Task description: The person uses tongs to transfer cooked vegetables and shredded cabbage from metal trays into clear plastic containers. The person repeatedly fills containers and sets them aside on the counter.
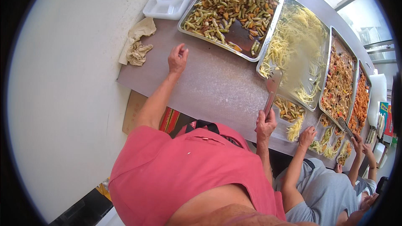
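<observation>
My right hand [266, 124] grips the handle of metal serving tongs [273, 84]. Their wide end is over the near edge of a steel tray of pale shredded potato [295, 31]. Just right of that hand, a clear compartment food box [279, 133] holds cut beans [289, 109] and potato shreds [295, 129]. Over the bare tabletop at left, my left hand [178, 59] is empty, its fingers loosely bent and apart. Ahead of it lies a large steel tray of cooked beans with orange pieces [234, 6], its near part showing dark sauce.
A white compartment box [167, 3] and crumpled brown cloth [139, 48] lie at the table's left edge. Two more food trays [338, 75] [360, 96] continue rightward. Co-workers stand close on my right; one hand [308, 137] is near filled boxes [328, 144]. A white wall [71, 79] borders the left.
</observation>
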### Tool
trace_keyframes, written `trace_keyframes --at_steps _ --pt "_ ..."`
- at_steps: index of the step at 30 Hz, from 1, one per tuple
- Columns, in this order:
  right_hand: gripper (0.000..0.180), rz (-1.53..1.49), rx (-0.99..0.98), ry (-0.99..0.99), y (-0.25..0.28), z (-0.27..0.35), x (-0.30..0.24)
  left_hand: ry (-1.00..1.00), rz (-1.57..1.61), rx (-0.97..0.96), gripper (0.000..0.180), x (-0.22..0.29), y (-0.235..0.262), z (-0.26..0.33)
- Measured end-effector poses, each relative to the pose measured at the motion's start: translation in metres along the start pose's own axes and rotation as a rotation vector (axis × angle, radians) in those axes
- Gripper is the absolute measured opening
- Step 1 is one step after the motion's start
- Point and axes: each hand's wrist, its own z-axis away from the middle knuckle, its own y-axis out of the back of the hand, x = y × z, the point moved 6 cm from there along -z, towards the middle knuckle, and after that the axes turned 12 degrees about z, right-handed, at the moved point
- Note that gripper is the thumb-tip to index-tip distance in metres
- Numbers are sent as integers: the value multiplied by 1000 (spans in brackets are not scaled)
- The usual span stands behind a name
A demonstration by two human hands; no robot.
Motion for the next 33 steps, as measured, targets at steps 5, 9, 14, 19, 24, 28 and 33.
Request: trace_keyframes --at_steps 5,9,14,19,24,28,33 --pt "32 -9 12 8 -25 14 -19 -211 -213 -44 34 -8 7 -118" --pt "34 14 -24 -7 -54 26 -16 -131 -470 -249 43 -55 -1 -165" --pt "34 39 46 -12 -80 52 -15 -52 -465 -497 42 -74 0 -181" --pt "33 64 42 -8 -105 59 -22 -138 -450 -569 34 -69 11 -183" --pt "34 28 -8 -44 -127 63 -35 -256 -277 -462 28 -48 28 -205" --pt "35 99 7 -2 -138 55 -39 -516 -170 -259 27 11 63 -230" --pt "21 -43 -57 -53 -146 29 -60 -669 144 -505 28 96 77 -147"
